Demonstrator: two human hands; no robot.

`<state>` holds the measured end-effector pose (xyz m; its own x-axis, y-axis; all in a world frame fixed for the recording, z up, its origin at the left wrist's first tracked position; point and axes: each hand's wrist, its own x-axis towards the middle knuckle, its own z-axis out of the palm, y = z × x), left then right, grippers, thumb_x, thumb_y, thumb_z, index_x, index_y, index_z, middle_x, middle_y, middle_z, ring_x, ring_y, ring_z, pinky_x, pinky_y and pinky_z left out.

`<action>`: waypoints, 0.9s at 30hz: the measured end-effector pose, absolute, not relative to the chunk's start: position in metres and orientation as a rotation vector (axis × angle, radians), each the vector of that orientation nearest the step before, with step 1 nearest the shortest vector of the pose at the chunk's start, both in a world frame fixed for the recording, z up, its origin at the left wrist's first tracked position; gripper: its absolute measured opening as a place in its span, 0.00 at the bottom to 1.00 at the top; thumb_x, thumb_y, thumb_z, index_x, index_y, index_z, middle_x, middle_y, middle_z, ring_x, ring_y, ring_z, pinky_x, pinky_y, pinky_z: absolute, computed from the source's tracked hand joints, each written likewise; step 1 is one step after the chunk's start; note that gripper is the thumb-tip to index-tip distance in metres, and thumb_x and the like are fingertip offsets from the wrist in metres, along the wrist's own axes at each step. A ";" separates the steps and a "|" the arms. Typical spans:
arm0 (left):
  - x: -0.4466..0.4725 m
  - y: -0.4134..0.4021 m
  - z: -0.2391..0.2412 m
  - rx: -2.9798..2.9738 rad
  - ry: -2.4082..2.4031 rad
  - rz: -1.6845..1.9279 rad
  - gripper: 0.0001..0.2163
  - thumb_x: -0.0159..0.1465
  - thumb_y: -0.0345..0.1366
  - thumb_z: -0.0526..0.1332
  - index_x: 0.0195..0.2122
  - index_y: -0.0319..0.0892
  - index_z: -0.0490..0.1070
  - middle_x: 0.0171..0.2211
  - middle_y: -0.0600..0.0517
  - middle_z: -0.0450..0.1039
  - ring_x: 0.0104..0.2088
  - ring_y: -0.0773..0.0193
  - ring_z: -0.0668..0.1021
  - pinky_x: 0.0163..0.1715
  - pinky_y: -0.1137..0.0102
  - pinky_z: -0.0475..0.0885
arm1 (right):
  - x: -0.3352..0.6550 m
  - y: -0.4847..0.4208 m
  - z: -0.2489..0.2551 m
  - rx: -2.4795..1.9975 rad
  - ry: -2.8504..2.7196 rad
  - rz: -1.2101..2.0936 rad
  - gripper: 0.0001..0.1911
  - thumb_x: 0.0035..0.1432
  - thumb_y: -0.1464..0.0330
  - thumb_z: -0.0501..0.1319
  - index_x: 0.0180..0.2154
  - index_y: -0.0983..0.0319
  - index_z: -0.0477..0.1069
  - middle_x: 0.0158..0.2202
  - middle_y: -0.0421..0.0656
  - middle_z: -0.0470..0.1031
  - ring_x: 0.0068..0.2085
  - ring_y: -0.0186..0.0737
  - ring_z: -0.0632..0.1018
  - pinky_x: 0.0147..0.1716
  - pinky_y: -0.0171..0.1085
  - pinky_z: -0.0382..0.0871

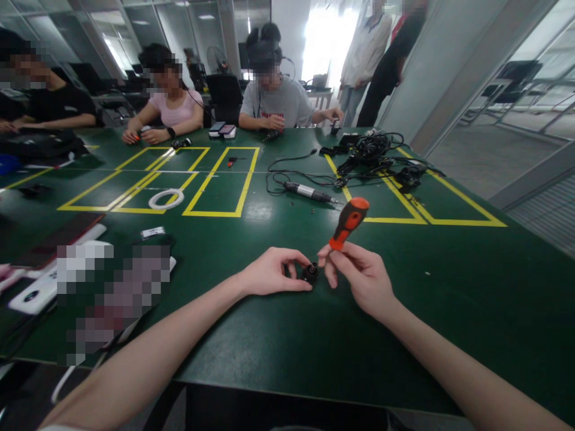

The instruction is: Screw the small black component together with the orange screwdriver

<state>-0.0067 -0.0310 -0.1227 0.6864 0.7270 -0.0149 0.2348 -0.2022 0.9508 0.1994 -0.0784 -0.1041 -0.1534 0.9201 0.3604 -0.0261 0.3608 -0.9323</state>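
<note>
My left hand [276,272] pinches a small round black part [309,274] between thumb and fingers, low over the green table. A narrower stub rises from the top of this part; its exact kind is too small to tell. Just to the right, my right hand [363,275] grips a screwdriver [349,222] with an orange and black handle. The handle points up and leans right. Its shaft is hidden behind my fingers or too thin to make out. The fingertips of both hands are close together but apart.
Ahead lies a black and silver electric screwdriver [308,193] with its cord. Tangled black cables [372,149] heap at the back right. A white ring-shaped coil [166,199] rests on yellow tape lines. Phones [36,287] lie at left. Several people sit across the table [449,311].
</note>
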 end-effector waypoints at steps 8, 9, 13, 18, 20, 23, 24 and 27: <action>-0.007 -0.031 -0.122 1.770 0.787 0.530 0.18 0.55 0.40 0.75 0.43 0.37 0.79 0.27 0.56 0.75 0.27 0.70 0.74 0.30 0.74 0.69 | 0.197 -0.080 -0.108 -0.801 -1.401 1.102 0.17 0.63 0.54 0.69 0.35 0.59 0.71 0.27 0.40 0.79 0.21 0.32 0.73 0.24 0.34 0.72; -0.007 -0.031 -0.122 1.771 0.788 0.527 0.18 0.55 0.40 0.75 0.44 0.37 0.79 0.27 0.56 0.75 0.26 0.70 0.74 0.29 0.74 0.69 | 0.197 -0.080 -0.107 -0.820 -1.409 1.085 0.17 0.63 0.54 0.69 0.34 0.60 0.71 0.28 0.41 0.79 0.21 0.32 0.73 0.24 0.34 0.71; -0.007 -0.031 -0.123 1.774 0.783 0.528 0.18 0.55 0.39 0.75 0.44 0.38 0.80 0.29 0.55 0.76 0.27 0.70 0.75 0.28 0.75 0.68 | 0.199 -0.078 -0.103 -0.868 -1.455 0.988 0.18 0.58 0.55 0.73 0.28 0.61 0.75 0.25 0.40 0.75 0.21 0.32 0.73 0.22 0.34 0.69; -0.007 -0.030 -0.124 1.772 0.773 0.520 0.19 0.55 0.41 0.75 0.45 0.38 0.79 0.29 0.55 0.77 0.27 0.70 0.75 0.27 0.75 0.68 | 0.200 -0.078 -0.100 -0.923 -1.474 0.963 0.13 0.59 0.57 0.72 0.32 0.61 0.80 0.24 0.41 0.77 0.21 0.35 0.76 0.23 0.37 0.73; -0.008 -0.030 -0.123 1.780 0.778 0.518 0.19 0.55 0.41 0.75 0.45 0.38 0.79 0.29 0.55 0.77 0.27 0.70 0.75 0.27 0.75 0.68 | 0.200 -0.079 -0.102 -0.934 -1.458 0.966 0.13 0.60 0.57 0.71 0.37 0.61 0.79 0.26 0.42 0.80 0.21 0.36 0.77 0.24 0.37 0.75; -0.008 -0.030 -0.122 1.787 0.788 0.519 0.19 0.55 0.41 0.75 0.45 0.38 0.79 0.28 0.55 0.77 0.27 0.70 0.75 0.29 0.74 0.69 | 0.199 -0.080 -0.105 -0.914 -1.428 0.960 0.14 0.61 0.57 0.71 0.39 0.60 0.74 0.27 0.42 0.82 0.22 0.36 0.77 0.25 0.37 0.77; -0.008 -0.030 -0.123 1.785 0.790 0.519 0.19 0.55 0.41 0.75 0.45 0.38 0.79 0.29 0.55 0.77 0.27 0.70 0.75 0.29 0.74 0.69 | 0.199 -0.080 -0.105 -0.905 -1.426 0.960 0.14 0.61 0.58 0.71 0.39 0.60 0.72 0.27 0.42 0.82 0.22 0.36 0.77 0.26 0.37 0.77; -0.008 -0.031 -0.123 1.776 0.790 0.517 0.19 0.55 0.41 0.75 0.45 0.38 0.79 0.29 0.54 0.78 0.27 0.70 0.75 0.30 0.74 0.69 | 0.199 -0.081 -0.105 -0.893 -1.453 0.939 0.12 0.62 0.60 0.70 0.36 0.60 0.72 0.29 0.43 0.82 0.23 0.35 0.77 0.27 0.37 0.77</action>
<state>-0.0078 -0.0308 -0.1232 0.6859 0.7270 -0.0316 0.2624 -0.2065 0.9426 0.1986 -0.0811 -0.1049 -0.0795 0.9165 0.3921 0.0194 0.3947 -0.9186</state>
